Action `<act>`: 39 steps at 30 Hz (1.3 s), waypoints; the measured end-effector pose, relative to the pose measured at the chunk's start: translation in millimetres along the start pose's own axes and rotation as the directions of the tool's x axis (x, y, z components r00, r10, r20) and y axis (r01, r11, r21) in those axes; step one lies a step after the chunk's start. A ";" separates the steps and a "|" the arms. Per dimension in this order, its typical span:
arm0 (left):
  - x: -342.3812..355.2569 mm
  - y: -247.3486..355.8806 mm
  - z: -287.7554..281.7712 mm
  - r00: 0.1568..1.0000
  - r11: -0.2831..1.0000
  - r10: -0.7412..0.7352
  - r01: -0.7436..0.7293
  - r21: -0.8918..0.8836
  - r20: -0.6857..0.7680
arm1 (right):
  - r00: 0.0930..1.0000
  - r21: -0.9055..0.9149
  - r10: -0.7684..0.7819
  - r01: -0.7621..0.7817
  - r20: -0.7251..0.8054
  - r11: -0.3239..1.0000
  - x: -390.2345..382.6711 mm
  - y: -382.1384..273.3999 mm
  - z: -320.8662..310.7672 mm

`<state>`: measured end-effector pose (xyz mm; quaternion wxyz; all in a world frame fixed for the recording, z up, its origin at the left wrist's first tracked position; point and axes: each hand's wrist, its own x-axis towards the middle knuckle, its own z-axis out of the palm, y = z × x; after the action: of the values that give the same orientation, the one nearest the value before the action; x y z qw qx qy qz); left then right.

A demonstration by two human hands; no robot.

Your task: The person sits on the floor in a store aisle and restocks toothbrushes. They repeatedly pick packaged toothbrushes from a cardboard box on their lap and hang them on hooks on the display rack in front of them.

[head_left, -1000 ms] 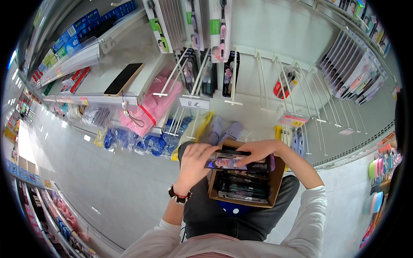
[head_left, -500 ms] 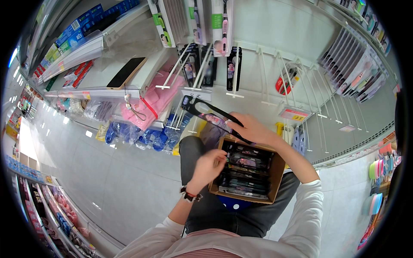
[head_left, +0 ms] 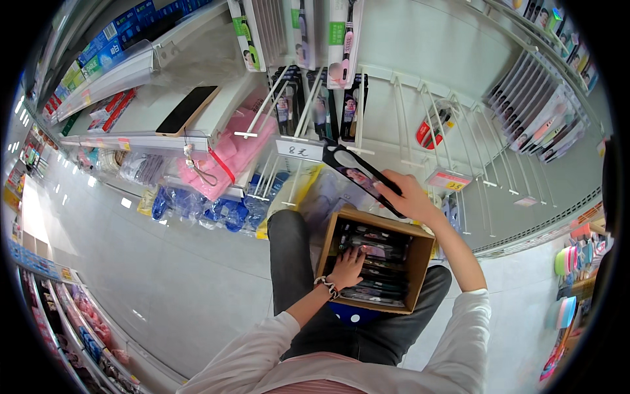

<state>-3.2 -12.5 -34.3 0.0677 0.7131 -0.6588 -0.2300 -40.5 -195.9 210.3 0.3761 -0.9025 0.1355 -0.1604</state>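
In my right hand (head_left: 411, 198) is a slim black toothbrush pack (head_left: 357, 175), gripped by its near end. It slants up and left, its far end close to the front of the hook rail under the hanging packs. A cardboard box (head_left: 422, 268) rests on my lap, filled with rows of similar black packs (head_left: 380, 274). My left hand (head_left: 347, 268) reaches into the box with fingers stretched over those packs and grips none that I can see. Beyond the right hand, black toothbrush packs (head_left: 351, 108) hang on white hooks.
White hooks (head_left: 405, 125) stick out from the back panel. A white price label (head_left: 299, 150) sits at their front. To the left, a phone (head_left: 188, 111) lies on the shelf above pink packaged cloth (head_left: 226, 157). Larger toothbrush packs (head_left: 342, 39) hang overhead.
My right hand has moved slightly right with the toothbrush pack, which now points more steeply. My left hand has come down from the box's left edge onto the packs, fingers spread.
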 end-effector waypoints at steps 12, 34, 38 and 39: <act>-4.7 -3.0 -1.6 0.998 0.995 -0.047 0.043 -0.085 -0.049 | 0.980 -0.006 0.176 -0.178 -0.095 0.984 -13.6 37.0 -1.7; -92.9 -16.0 -163.7 0.941 0.908 -0.110 -0.036 -0.417 -0.320 | 0.998 -0.271 0.017 -0.031 -0.052 0.962 40.7 61.9 43.8; -104.4 -17.3 -203.2 0.912 0.906 -0.053 -0.128 -0.403 -0.407 | 0.833 0.112 -0.117 0.066 0.541 0.991 -1.8 4.8 20.3; -105.0 -19.9 -205.6 0.900 0.900 -0.031 -0.164 -0.404 -0.434 | 0.791 0.125 -0.101 0.031 0.604 0.992 -9.9 -1.8 19.1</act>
<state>97.8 49.5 164.8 0.3753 0.6898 -0.5844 -0.2042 -41.8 -178.9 197.0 0.4424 -0.8884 -0.0333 0.1183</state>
